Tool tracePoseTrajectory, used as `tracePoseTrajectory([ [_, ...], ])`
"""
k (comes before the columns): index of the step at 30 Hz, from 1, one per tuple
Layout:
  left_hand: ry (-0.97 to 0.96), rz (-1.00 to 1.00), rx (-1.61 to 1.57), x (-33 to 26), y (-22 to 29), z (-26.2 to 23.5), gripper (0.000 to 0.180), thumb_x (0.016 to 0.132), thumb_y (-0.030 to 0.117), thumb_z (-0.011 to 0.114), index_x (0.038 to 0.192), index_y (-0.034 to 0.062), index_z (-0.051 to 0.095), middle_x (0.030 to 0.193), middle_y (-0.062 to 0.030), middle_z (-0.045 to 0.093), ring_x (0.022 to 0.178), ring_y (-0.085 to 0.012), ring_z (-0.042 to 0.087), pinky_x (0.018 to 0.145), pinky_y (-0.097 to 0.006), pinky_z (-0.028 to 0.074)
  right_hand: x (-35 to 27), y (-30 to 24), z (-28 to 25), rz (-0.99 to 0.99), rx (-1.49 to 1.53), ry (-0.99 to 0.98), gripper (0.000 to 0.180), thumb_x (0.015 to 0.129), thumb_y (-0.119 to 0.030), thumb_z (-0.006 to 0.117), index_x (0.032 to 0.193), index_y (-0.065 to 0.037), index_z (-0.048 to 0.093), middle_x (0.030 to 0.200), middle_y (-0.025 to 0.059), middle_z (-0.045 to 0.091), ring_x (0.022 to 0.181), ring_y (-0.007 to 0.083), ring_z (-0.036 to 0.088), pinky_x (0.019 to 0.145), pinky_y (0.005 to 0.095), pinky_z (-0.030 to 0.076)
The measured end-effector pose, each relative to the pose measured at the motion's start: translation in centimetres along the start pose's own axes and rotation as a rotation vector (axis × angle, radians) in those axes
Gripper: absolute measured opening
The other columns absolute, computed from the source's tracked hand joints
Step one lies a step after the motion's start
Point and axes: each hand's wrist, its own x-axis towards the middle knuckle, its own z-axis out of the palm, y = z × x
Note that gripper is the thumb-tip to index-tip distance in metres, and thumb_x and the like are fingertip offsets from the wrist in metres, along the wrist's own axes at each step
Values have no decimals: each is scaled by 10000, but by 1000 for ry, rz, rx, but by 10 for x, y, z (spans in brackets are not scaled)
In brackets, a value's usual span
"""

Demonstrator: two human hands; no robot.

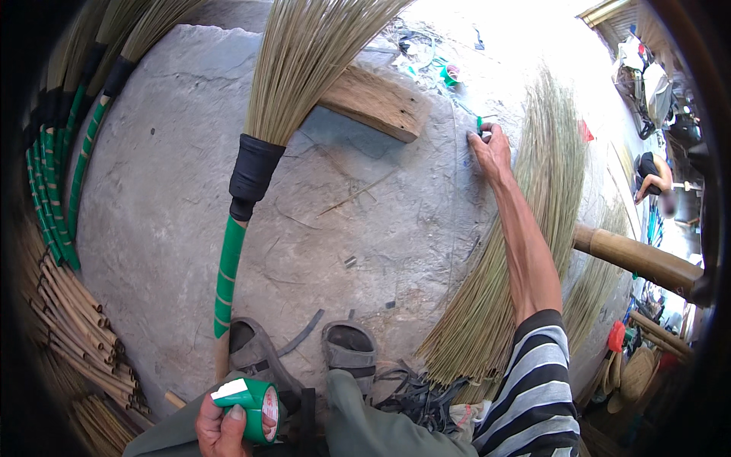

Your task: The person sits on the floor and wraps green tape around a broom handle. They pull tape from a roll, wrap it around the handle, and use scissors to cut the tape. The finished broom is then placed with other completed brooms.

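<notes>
My left hand [222, 433], at the bottom, is closed round a roll of green tape [263, 407], beside the lower end of a grass broom's handle. The broom [230, 266] stands tilted, with its bristles away from me and raised on a wooden block [377, 105]. Black wrapping [255, 177] binds its neck, and green tape spirals down the handle to a bare end. My right arm stretches forward over loose grass. At its end my right hand [491, 148] pinches a small green scrap [480, 122], which looks like tape.
Finished brooms [87, 145] lean at the left, above a stack of bare sticks [76, 320]. A large heap of broom grass [533, 221] lies at the right, near a bamboo pole [632, 255]. Another green roll [450, 74] lies among litter ahead. Someone [653, 174] crouches far right.
</notes>
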Motion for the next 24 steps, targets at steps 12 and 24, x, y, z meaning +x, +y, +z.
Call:
tracePoseTrajectory([
  [12,-8,28,57,-3,-3,-1,307,1064,101,577,1318,-27,691,1092,-61,741,905,-129,696,821,-269,550,-13,2,-1,-226,64,108,280,955,-299,754,1021,-36,823,982,187,714,995,315,676,909,438,535],
  [24,-23,40,60,-1,-8,-3,326,1072,97,576,1350,-34,687,1109,-52,742,907,-122,693,819,-265,550,-19,-15,-8,-98,-259,203,547,889,-448,851,1206,-44,659,1141,196,658,1164,373,618,1011,504,507],
])
